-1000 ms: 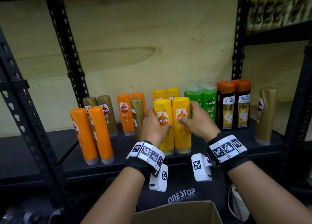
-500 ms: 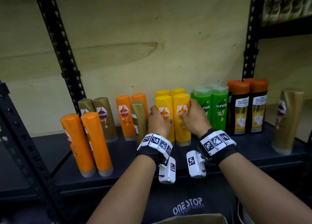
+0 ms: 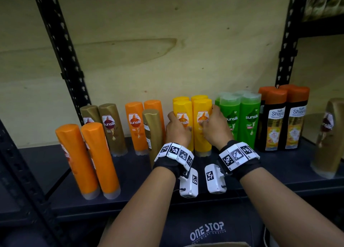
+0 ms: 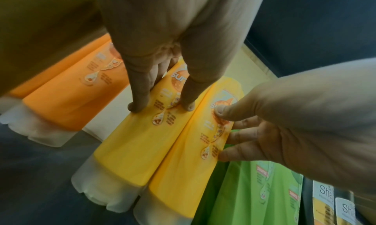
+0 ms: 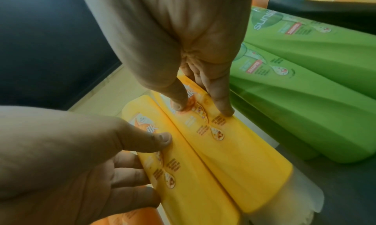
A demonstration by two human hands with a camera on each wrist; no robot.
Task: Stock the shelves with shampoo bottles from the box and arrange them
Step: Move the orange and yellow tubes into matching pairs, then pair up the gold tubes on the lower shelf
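Two yellow Sunsilk bottles stand cap-down side by side on the dark shelf (image 3: pixel 186 174), just in front of two more yellow bottles (image 3: pixel 180 98). My left hand (image 3: pixel 178 129) grips the left yellow bottle (image 3: pixel 183 109), thumb on its front label and fingers round its left side. My right hand (image 3: pixel 210 127) grips the right yellow bottle (image 3: pixel 202 109) the same way from the right. In the left wrist view my left hand (image 4: pixel 161 106) holds the left yellow bottle (image 4: pixel 138 148). In the right wrist view my right hand (image 5: pixel 203 110) holds the right yellow bottle (image 5: pixel 234 156).
Left of the yellow bottles stand a gold bottle (image 3: pixel 152 131), two orange bottles (image 3: pixel 136 125), two gold ones (image 3: pixel 111 127) and two orange ones (image 3: pixel 87 159) near the front edge. To the right are green bottles (image 3: pixel 240 120), black Shayla bottles (image 3: pixel 283 120) and a lone gold bottle (image 3: pixel 329 135). A cardboard box edge (image 3: pixel 214 244) shows below.
Both hands have slid the two front yellow bottles back along the shelf until they stand right in front of the rear yellow pair. My head has moved closer.
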